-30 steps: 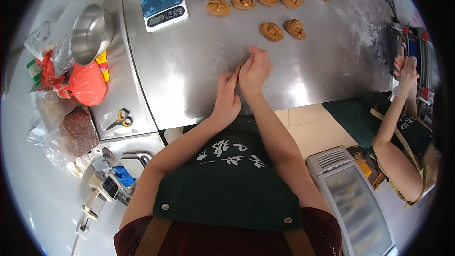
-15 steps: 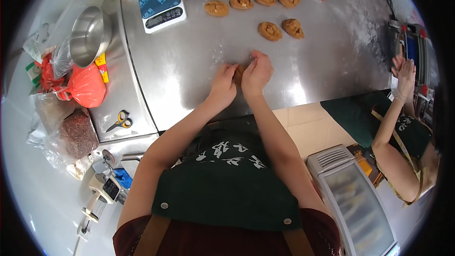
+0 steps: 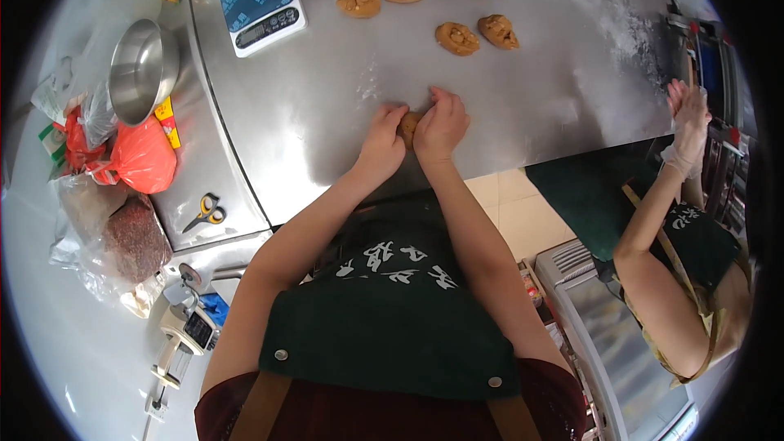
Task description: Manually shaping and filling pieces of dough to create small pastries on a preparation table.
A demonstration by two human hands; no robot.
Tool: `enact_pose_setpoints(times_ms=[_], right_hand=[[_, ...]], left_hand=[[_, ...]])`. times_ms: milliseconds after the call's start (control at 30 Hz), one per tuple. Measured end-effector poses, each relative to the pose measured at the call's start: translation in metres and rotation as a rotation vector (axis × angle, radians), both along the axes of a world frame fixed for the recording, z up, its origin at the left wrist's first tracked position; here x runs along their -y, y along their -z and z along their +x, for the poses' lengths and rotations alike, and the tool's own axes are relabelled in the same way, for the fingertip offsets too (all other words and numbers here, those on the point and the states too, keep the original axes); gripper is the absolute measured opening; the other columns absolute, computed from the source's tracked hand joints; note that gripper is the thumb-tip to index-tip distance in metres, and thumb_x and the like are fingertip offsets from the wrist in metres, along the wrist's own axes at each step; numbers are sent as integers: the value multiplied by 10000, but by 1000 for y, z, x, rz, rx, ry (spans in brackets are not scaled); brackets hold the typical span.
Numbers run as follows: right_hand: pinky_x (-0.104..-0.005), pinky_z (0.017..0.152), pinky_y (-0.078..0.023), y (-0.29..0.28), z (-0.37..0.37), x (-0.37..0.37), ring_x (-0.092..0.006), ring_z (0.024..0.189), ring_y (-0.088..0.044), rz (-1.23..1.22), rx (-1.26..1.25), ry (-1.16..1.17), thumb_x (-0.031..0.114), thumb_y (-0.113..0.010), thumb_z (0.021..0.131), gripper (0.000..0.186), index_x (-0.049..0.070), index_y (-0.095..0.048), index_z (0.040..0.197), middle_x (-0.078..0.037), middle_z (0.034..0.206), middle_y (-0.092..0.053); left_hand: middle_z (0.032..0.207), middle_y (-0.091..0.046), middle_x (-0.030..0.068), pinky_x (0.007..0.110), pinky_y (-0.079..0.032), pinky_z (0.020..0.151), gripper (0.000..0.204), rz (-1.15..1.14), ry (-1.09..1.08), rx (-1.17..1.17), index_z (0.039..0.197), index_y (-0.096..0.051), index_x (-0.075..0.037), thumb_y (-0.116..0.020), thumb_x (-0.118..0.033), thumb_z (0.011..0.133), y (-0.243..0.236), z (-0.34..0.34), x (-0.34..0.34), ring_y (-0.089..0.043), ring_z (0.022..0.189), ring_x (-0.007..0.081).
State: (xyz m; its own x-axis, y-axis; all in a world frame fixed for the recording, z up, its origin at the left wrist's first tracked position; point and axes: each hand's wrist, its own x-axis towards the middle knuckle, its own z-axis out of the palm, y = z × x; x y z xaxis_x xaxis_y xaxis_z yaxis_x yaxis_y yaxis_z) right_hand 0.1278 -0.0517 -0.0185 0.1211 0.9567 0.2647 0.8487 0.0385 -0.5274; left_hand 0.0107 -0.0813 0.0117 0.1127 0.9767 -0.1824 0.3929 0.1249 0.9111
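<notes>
Between my two hands is a small lump of brown dough (image 3: 409, 129), low over the near part of the steel table (image 3: 327, 106). My left hand (image 3: 384, 140) is curled against its left side, with thumb and fingers bent. My right hand (image 3: 441, 126) cups the right side, fingers folded at the far end. Both palms cover much of the lump. Farther off lie several brown dough pieces with chunky, pale bits on top; the two nearest are a round dough piece (image 3: 457, 38) and a second dough piece (image 3: 498, 31).
A digital scale (image 3: 263, 4) stands at the far left. Beyond the table seam are a steel bowl (image 3: 144, 72), a red plastic bag (image 3: 144, 155), scissors (image 3: 206, 212) and a bag of dark red filling (image 3: 137, 233). At right, a co-worker's gloved hands (image 3: 690, 122) are pressed together.
The dough between my hands shows more and looks rounder, as my hands have parted slightly. The whole view has shifted a little. The co-worker's arms appear farther left.
</notes>
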Motion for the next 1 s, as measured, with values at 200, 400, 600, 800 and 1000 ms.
enact_pose_setpoints(times_ms=[200, 400, 600, 800, 1000], right_hand=[[-418, 732, -363, -34, -9, -1, -276, 866, -552, -42, -254, 58, 22, -506, 760, 237, 68, -571, 983, -69, 898, -593], [-407, 726, -368, -9, 4, 11, -284, 826, -553, 29, -203, 69, 3, -496, 737, 258, 71, -583, 969, -70, 863, -586], [-414, 737, -370, 2, 6, 10, -288, 847, -551, 52, -91, 11, 16, -501, 733, 277, 68, -584, 991, -80, 887, -588], [-418, 793, -371, -8, 9, 29, -297, 939, -543, -46, -207, 29, 14, -511, 746, 269, 68, -580, 1000, -97, 953, -591], [-429, 796, -369, -23, -7, -27, -300, 929, -539, 137, -123, -112, 10, -534, 740, 259, 63, -578, 989, -100, 948, -582]], left_hand=[[1124, -465, 197, 349, -392, 958, 550, -51, -24, 43, 1222, -466, 54, -356, 128, 688, -25, 10, 22, -486, 1070, 338], [1140, -439, 206, 374, -378, 969, 579, -19, -131, 24, 1252, -436, 47, -366, 118, 681, -21, 17, 37, -445, 1112, 349], [1019, -536, 210, 397, -420, 888, 413, -82, 37, -32, 1074, -582, 41, -407, 93, 703, 0, 3, -6, -504, 988, 379], [982, -543, 202, 404, -426, 862, 380, -97, -12, -11, 1022, -601, 37, -416, 101, 696, -27, 11, 15, -520, 959, 367], [1064, -469, 181, 376, -445, 858, 472, -3, -257, 67, 1133, -528, 36, -375, 131, 696, -30, 8, 9, -510, 997, 322]])
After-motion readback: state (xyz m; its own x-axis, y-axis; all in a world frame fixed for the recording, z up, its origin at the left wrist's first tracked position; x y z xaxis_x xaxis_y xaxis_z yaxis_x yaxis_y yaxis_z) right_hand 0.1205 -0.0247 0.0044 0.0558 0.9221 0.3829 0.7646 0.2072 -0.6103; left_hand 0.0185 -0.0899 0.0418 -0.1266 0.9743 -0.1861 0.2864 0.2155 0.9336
